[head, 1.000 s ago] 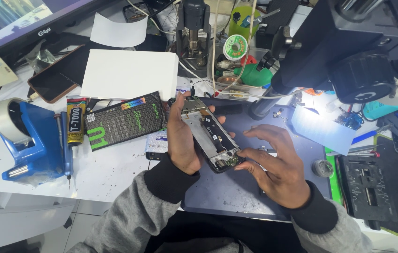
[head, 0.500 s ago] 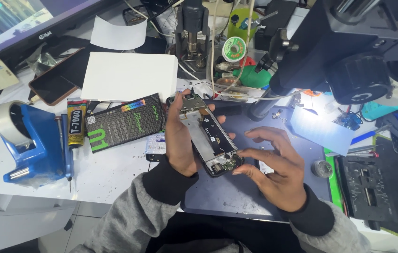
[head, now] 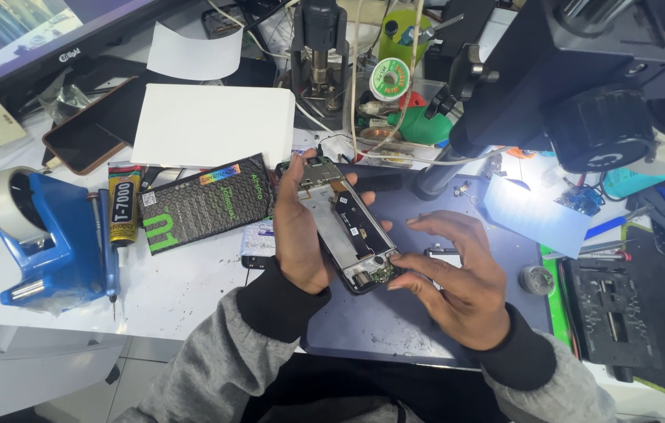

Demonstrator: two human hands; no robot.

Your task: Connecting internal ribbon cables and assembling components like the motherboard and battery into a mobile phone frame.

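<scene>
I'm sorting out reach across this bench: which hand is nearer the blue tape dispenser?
Left. The left hand grips the opened phone, nearer the tape dispenser at the far left. The right hand lies beyond the phone.

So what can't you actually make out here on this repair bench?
- Head view: the left edge of the opened phone is covered by the left hand.
- Its bottom corner sits under the right hand fingertips.
- The tiny parts on its board are too small to tell apart.
- The microscope is cut off by the top edge.
- The monitor runs off the top left corner.
</scene>
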